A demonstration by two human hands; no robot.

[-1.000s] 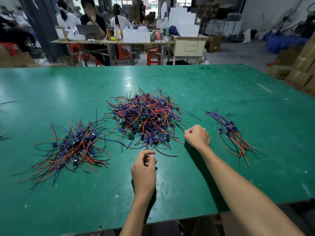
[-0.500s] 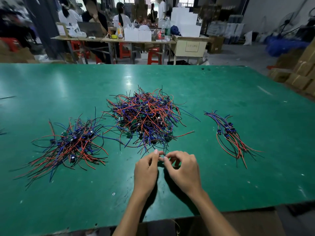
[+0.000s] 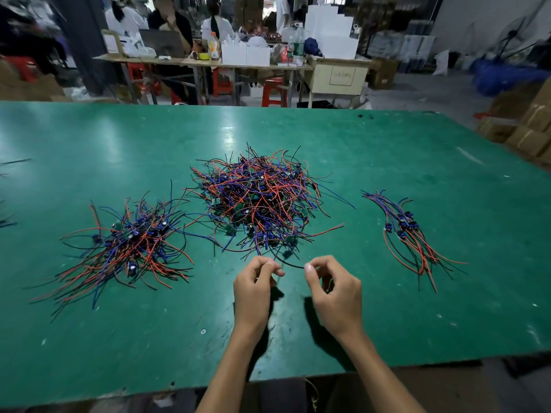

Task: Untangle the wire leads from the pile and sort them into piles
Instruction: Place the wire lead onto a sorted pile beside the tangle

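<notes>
A big tangled pile of red, blue and black wire leads (image 3: 259, 204) lies mid-table. A looser sorted pile (image 3: 131, 242) spreads to its left, and a small neat bundle (image 3: 408, 234) lies to the right. Just in front of the big pile, my left hand (image 3: 253, 290) and my right hand (image 3: 334, 290) each pinch one end of a thin black wire lead (image 3: 290, 263), which sags between my fingertips and still runs up into the pile's near edge.
The green table (image 3: 387, 308) ends close to my body. A few stray wires (image 3: 12, 165) lie at the far left edge. Cardboard boxes (image 3: 530, 126) stand off the right side. People sit at a cluttered workbench (image 3: 208, 59) beyond.
My right hand came back from beside the pile to meet my left hand at the front. Both hands then drew apart, stretching a black lead between them.
</notes>
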